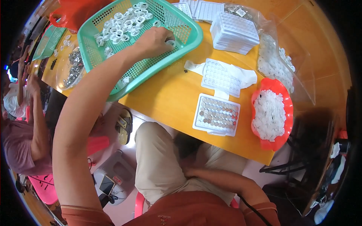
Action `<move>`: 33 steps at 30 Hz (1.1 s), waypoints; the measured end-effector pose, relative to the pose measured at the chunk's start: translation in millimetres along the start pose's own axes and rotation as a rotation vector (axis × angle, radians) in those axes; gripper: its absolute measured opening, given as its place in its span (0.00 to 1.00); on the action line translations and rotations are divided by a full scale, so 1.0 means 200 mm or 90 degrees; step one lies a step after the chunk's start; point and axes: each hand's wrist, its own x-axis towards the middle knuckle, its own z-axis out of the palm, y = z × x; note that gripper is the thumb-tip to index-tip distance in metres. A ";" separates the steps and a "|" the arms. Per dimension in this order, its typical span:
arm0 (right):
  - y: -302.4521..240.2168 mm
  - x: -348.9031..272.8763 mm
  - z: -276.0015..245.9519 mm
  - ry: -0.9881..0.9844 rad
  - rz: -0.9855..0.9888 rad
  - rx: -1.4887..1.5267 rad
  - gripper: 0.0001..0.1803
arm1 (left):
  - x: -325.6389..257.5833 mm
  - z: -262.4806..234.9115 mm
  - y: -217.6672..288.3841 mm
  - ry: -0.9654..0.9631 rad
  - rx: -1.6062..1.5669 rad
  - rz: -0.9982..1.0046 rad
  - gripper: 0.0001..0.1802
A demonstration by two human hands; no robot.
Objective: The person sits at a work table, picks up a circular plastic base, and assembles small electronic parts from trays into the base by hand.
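Reaching into a green mesh basket (188, 39) with the left hand (157, 40), fingers curled inward and nearly closed, with a white ring (171, 43) at the fingertips; impossible to tell a firm pinch from a mere touch. Heaped just left of the grip and beyond it, inside the same basket, more white rings (130, 23). Resting in the lap, well apart from that grip and nearer the body, the right hand (187, 171), mostly hidden, its closure impossible to tell. Set out on the yellow table (160, 109) to the right of the grip: a stack of white trays (233, 34) and, nearer the body, a white tray of round discs (217, 115). Farther right, a red scalloped dish (289, 124) full of small white pieces (268, 115). Well left of the grip, a clear tub of metal parts (74, 67).
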 end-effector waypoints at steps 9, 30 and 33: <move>-0.22 -0.04 -0.19 -0.013 0.021 -0.057 0.16 | 0.01 -0.08 0.04 -0.045 -0.025 0.001 0.14; -0.94 -0.08 -0.67 0.182 0.041 -0.326 0.16 | -0.68 -0.41 0.58 0.245 -0.351 -0.103 0.16; -1.05 -0.17 -0.71 0.188 0.048 -0.388 0.14 | -0.80 -0.36 0.62 0.299 -0.448 -0.103 0.17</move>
